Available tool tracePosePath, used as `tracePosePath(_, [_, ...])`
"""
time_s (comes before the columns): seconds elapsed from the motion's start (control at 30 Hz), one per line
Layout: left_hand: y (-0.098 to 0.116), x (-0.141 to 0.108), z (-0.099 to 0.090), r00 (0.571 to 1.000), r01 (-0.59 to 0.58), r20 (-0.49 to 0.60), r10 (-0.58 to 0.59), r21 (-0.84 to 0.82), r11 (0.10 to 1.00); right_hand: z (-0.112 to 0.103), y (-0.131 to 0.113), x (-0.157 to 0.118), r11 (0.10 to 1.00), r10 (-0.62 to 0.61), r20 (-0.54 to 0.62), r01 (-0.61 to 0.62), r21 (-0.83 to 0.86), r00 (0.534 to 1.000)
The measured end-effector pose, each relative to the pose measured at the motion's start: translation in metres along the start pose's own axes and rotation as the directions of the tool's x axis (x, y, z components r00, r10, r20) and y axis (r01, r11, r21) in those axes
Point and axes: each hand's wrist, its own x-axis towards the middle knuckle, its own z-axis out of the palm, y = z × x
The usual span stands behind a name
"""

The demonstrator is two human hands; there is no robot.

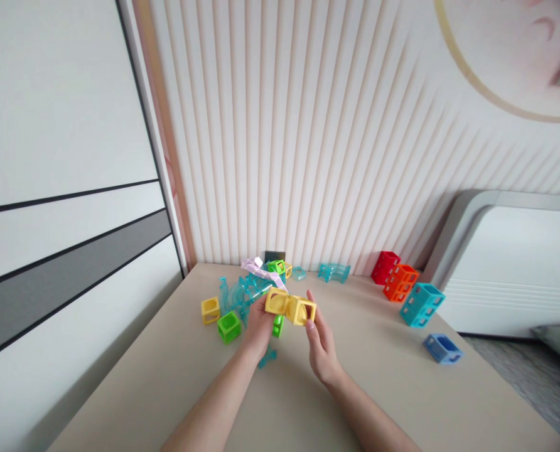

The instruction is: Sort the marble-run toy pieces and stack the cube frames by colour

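Observation:
Two yellow hollow cube blocks [290, 306] are held up above the table, side by side and touching. My left hand [260, 326] is closed on the left cube, its fingers partly hidden behind it. On the other cube, my right hand [322, 345] grips with thumb in front and fingers at the far side. Whether the two cubes are locked together I cannot tell. Just below them a green block [278, 326] shows on the table, partly covered by my left hand. A small teal piece [267, 357] lies nearer to me, between my forearms.
Clear teal track pieces [245, 292] are heaped behind my left hand, with a lilac piece [261, 270] on top. A yellow cube [210, 311] and green cube [229, 327] stand left. Red [385, 267], orange [401, 282], teal [422, 305] and blue blocks [442, 348] line the right.

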Motion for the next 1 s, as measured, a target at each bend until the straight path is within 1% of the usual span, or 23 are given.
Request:
tracePosePath(0.17, [-0.008,0.003,-0.001,0.999,0.046,-0.003,-0.046,-0.09,0.995,0.001,-0.002,0.003,1.0,0.014,-0.001,-0.014,0.005,1.0])
tracePosePath(0.37, [-0.01,0.004,-0.002,0.999,0.031,-0.007,-0.032,-0.113,0.993,0.003,0.001,0.011,0.996,0.082,-0.059,-0.08,0.032,0.995])
tracePosePath(0.5, [-0.012,0.005,-0.003,1.0,0.021,-0.013,-0.023,-0.128,0.992,0.003,0.005,0.011,0.994,0.111,-0.074,-0.112,-0.005,0.991])
tracePosePath(0.57, [-0.012,0.005,-0.003,0.999,0.026,-0.033,-0.031,-0.149,0.988,0.003,0.005,0.009,0.994,0.102,-0.045,-0.103,-0.022,0.994])
tracePosePath(0.7, [-0.006,0.004,0.0,0.997,0.066,-0.027,-0.073,-0.218,0.974,0.003,0.0,0.007,0.994,0.022,0.019,-0.02,-0.106,1.0])
tracePosePath(0.8, [0.001,0.0,0.003,0.994,0.105,0.009,-0.106,-0.248,0.963,0.002,-0.001,0.007,0.98,-0.034,0.029,0.039,-0.194,0.999])
tracePosePath(0.9, [0.004,-0.002,0.004,0.988,0.128,0.119,-0.102,-0.24,0.962,-0.002,0.002,0.006,0.966,-0.082,0.038,0.088,-0.243,0.996])
tracePosePath(0.97, [0.004,-0.002,0.002,0.978,0.118,0.195,-0.077,-0.211,0.97,-0.006,0.004,0.005,0.955,-0.108,0.067,0.122,-0.269,0.992])
tracePosePath(1.0, [0.002,-0.002,0.001,0.975,0.104,0.214,-0.063,-0.189,0.976,-0.007,0.005,0.005,0.95,-0.121,0.089,0.141,-0.279,0.989])
